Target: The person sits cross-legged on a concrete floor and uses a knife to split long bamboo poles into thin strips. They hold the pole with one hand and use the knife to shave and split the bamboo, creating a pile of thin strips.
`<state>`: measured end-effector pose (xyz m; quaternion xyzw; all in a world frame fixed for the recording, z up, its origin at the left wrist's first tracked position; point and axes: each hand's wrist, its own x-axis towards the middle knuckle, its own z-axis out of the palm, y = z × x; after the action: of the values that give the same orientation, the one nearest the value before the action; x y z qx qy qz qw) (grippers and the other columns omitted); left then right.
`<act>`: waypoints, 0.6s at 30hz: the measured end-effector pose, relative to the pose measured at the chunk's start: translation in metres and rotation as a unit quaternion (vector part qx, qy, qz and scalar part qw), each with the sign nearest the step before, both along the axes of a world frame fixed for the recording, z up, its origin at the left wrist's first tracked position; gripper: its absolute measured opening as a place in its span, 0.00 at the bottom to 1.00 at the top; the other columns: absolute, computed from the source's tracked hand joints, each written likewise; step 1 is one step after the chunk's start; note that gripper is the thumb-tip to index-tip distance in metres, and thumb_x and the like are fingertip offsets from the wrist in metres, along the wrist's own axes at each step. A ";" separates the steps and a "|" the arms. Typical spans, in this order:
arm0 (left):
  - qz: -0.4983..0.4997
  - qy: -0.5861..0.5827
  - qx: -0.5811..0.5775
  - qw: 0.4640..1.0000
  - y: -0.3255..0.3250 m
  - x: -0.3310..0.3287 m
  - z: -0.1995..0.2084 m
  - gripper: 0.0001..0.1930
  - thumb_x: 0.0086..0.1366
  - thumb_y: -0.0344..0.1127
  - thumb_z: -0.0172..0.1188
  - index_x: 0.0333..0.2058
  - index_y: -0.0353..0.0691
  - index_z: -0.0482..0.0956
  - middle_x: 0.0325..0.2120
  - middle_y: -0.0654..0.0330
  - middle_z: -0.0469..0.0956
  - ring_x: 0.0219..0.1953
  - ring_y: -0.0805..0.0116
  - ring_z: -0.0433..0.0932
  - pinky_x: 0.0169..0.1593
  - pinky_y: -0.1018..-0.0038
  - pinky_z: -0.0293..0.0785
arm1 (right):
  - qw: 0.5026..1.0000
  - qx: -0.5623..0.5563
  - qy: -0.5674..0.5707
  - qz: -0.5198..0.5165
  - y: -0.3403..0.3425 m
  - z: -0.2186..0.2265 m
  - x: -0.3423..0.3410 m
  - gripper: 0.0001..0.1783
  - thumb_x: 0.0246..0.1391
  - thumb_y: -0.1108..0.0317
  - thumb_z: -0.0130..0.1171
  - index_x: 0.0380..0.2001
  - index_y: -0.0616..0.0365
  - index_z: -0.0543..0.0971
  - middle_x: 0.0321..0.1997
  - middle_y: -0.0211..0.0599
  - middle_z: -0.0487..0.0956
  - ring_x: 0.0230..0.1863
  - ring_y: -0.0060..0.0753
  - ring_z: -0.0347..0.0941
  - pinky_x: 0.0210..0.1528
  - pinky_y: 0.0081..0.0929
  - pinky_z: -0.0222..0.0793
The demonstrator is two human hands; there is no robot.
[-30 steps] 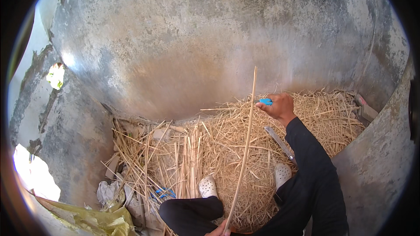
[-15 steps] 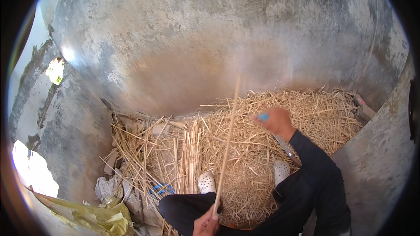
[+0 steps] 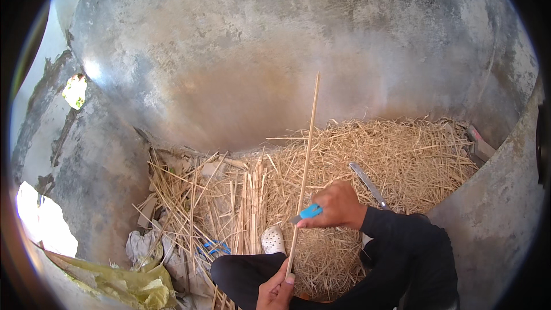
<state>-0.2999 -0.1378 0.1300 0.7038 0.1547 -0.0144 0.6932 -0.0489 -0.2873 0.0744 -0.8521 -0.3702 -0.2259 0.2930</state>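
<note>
Bamboo stick [image 3: 305,163] in left hand [image 3: 276,291]

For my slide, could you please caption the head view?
Left hand holds a thin stick while right hand sets a blue knife to it, over straw.

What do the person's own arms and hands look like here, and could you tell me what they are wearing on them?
Both hands are bare, with no gloves, rings or watch visible. The right hand comes out of a long, dark, plain sleeve that ends at the wrist. The left hand shows only at the lower edge; its forearm is out of view, so I cannot tell what covers it.
</note>
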 end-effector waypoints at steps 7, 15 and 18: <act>-0.059 0.024 0.059 0.996 0.003 -0.003 0.005 0.29 0.67 0.49 0.53 0.57 0.29 0.67 0.38 0.63 0.74 0.39 0.75 0.67 0.45 0.80 0.64 | 0.998 -0.012 0.003 -0.064 -0.012 -0.006 0.019 0.41 0.45 0.22 0.45 0.10 0.49 0.78 0.05 0.29 0.65 0.08 0.30 0.61 0.13 0.31 0.56; -0.110 0.073 0.049 0.990 -0.004 -0.012 0.020 0.27 0.69 0.46 0.50 0.58 0.29 0.65 0.52 0.52 0.73 0.57 0.68 0.66 0.61 0.74 0.56 | 0.982 0.007 0.086 -0.168 -0.043 -0.010 0.078 0.44 0.46 0.19 0.38 0.05 0.50 0.71 0.04 0.29 0.63 0.07 0.32 0.61 0.12 0.34 0.53; -0.089 0.058 0.077 0.991 -0.001 -0.013 0.018 0.27 0.69 0.46 0.49 0.58 0.29 0.65 0.51 0.51 0.73 0.57 0.67 0.66 0.60 0.74 0.57 | 0.992 -0.009 0.069 -0.109 -0.032 -0.009 0.058 0.44 0.47 0.20 0.37 0.05 0.50 0.70 0.04 0.29 0.63 0.08 0.34 0.61 0.13 0.35 0.55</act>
<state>-0.3130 -0.1389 0.1485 0.7638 0.1320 -0.1049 0.6230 0.0087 -0.3191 0.0652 -0.9036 -0.2562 -0.1934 0.2835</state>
